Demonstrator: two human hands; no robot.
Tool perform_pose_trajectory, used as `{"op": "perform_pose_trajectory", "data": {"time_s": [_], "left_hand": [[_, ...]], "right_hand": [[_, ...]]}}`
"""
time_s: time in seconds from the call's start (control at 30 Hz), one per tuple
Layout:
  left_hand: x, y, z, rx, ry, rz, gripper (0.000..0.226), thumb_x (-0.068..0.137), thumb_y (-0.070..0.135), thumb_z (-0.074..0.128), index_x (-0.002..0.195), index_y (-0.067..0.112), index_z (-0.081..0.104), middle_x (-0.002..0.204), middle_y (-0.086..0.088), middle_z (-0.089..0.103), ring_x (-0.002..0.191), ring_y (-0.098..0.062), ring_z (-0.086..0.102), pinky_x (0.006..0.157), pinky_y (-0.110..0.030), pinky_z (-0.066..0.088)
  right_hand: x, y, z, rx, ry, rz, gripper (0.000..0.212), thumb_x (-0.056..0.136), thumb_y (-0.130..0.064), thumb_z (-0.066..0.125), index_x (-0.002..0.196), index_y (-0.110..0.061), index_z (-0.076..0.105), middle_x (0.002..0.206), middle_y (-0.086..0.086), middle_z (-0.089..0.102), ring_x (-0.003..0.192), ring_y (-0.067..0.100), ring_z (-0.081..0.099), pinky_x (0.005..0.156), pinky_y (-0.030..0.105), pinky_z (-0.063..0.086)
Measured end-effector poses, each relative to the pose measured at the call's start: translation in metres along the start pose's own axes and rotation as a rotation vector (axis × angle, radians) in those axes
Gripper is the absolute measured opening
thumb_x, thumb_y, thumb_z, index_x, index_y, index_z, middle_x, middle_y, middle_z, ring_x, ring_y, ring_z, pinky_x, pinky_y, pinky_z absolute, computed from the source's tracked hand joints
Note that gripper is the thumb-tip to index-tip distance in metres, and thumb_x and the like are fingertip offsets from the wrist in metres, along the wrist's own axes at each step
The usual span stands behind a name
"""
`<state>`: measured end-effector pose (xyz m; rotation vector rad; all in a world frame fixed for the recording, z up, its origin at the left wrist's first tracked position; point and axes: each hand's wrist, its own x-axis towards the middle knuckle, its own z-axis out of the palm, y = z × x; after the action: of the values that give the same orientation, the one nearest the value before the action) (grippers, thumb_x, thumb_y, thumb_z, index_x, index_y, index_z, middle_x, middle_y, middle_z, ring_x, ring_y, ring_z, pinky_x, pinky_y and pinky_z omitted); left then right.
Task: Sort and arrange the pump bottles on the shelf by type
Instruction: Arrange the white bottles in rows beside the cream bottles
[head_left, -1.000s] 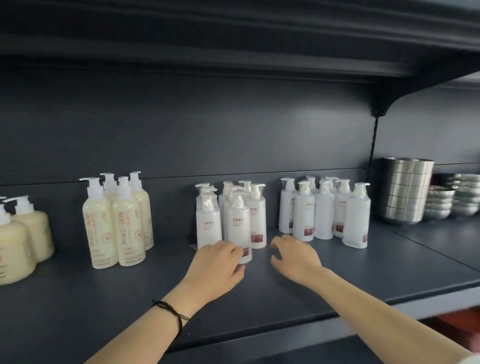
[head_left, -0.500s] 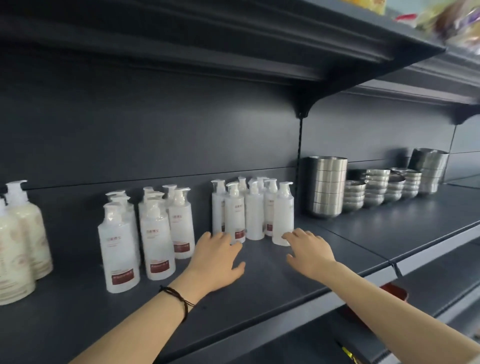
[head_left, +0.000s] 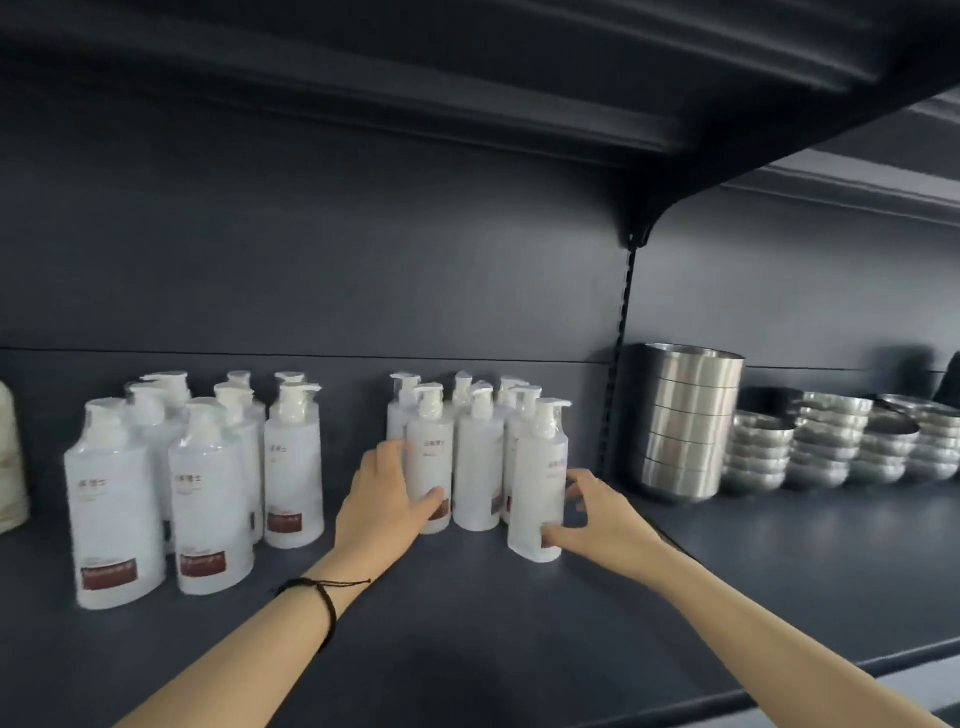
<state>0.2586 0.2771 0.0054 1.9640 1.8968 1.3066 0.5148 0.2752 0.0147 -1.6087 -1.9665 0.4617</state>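
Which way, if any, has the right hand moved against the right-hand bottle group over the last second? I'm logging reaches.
Yes. The right hand went rightward and forward, from the gap left of that group to its front-right white bottle.

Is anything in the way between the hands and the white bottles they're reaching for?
No, nothing visible. The left hand already touches a front bottle of the right-hand white group, and the right hand is at the frontmost bottle. The shelf in front is bare.

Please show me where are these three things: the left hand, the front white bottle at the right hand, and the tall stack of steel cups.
left hand (head_left: 382, 501): head view, on the back of the hand.
front white bottle (head_left: 539, 483): head view, on its body.
stack of steel cups (head_left: 683, 423): head view, on its side wall.
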Motion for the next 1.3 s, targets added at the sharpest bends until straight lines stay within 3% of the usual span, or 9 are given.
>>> {"op": "perform_pose_trajectory", "data": {"time_s": [0.13,0.23,0.33,0.53,0.93,1.07,1.17,1.3], "left_hand": [[0.011,-0.003,0.021,-0.229,-0.025,-0.123,0.073,0.077,0.029,0.074,0.137,0.016,0.033,0.132,-0.003,0.043,0.120,-0.018,0.046,0.094,-0.027,0.036],[0.018,-0.002,0.033,-0.313,0.011,-0.183,0.067,0.069,0.032,0.079,0.123,0.020,0.041,0.125,-0.003,0.049,0.107,-0.017,0.054,0.093,-0.035,0.047],[0.023,0.003,0.039,-0.347,0.077,-0.233,0.055,0.070,0.031,0.081,0.108,0.020,0.042,0.117,-0.005,0.053,0.100,-0.017,0.057,0.082,-0.031,0.047],[0.016,0.001,0.027,-0.297,0.018,-0.199,0.055,0.075,0.028,0.078,0.116,0.013,0.045,0.117,-0.004,0.056,0.105,-0.018,0.057,0.084,-0.030,0.047],[-0.043,-0.026,-0.053,-0.265,-0.013,-0.161,0.050,0.074,0.031,0.079,0.110,0.023,0.044,0.102,0.014,0.054,0.094,-0.003,0.053,0.069,-0.012,0.040],[-0.064,-0.039,-0.083,-0.292,-0.039,-0.167,0.051,0.074,0.030,0.079,0.111,0.026,0.044,0.107,0.015,0.056,0.101,-0.006,0.056,0.077,-0.017,0.044],[-0.080,-0.052,-0.106,-0.319,-0.025,-0.179,0.051,0.073,0.028,0.080,0.111,0.027,0.046,0.105,0.020,0.056,0.096,0.001,0.056,0.073,-0.013,0.043],[-0.099,-0.070,-0.137,-0.310,0.010,-0.205,0.053,0.072,0.030,0.080,0.110,0.030,0.044,0.101,0.024,0.054,0.093,0.004,0.055,0.070,-0.012,0.042]], "right_hand": [[0.010,0.010,0.006,0.183,-0.052,-0.086,0.050,0.073,-0.037,0.073,0.116,-0.035,0.048,0.111,-0.017,0.061,0.097,-0.001,0.060,0.081,0.019,0.052],[0.012,0.011,0.009,0.236,-0.042,-0.112,0.048,0.073,-0.032,0.075,0.114,-0.031,0.049,0.107,-0.016,0.062,0.094,-0.002,0.061,0.073,0.013,0.051],[0.013,0.011,0.008,0.261,-0.056,-0.124,0.049,0.073,-0.030,0.074,0.114,-0.026,0.047,0.107,-0.015,0.061,0.095,-0.002,0.060,0.066,0.008,0.048],[0.014,0.009,0.009,0.253,-0.073,-0.117,0.049,0.070,-0.033,0.075,0.108,-0.023,0.048,0.105,-0.011,0.063,0.096,0.005,0.063,0.077,0.021,0.055],[-0.007,-0.066,0.066,0.288,-0.071,-0.174,0.050,0.069,-0.034,0.080,0.103,-0.023,0.046,0.101,-0.010,0.060,0.090,0.006,0.062,0.067,0.016,0.049],[-0.018,-0.099,0.088,0.319,-0.082,-0.177,0.048,0.071,-0.031,0.080,0.103,-0.023,0.045,0.100,-0.013,0.060,0.088,0.003,0.060,0.066,0.014,0.047],[-0.023,-0.122,0.103,0.329,-0.089,-0.175,0.050,0.071,-0.030,0.079,0.106,-0.020,0.046,0.099,-0.014,0.059,0.087,0.001,0.059,0.063,0.012,0.043],[-0.026,-0.149,0.127,0.314,-0.058,-0.156,0.053,0.069,-0.034,0.079,0.105,-0.020,0.044,0.099,-0.009,0.060,0.087,0.004,0.060,0.069,0.021,0.051]]}}
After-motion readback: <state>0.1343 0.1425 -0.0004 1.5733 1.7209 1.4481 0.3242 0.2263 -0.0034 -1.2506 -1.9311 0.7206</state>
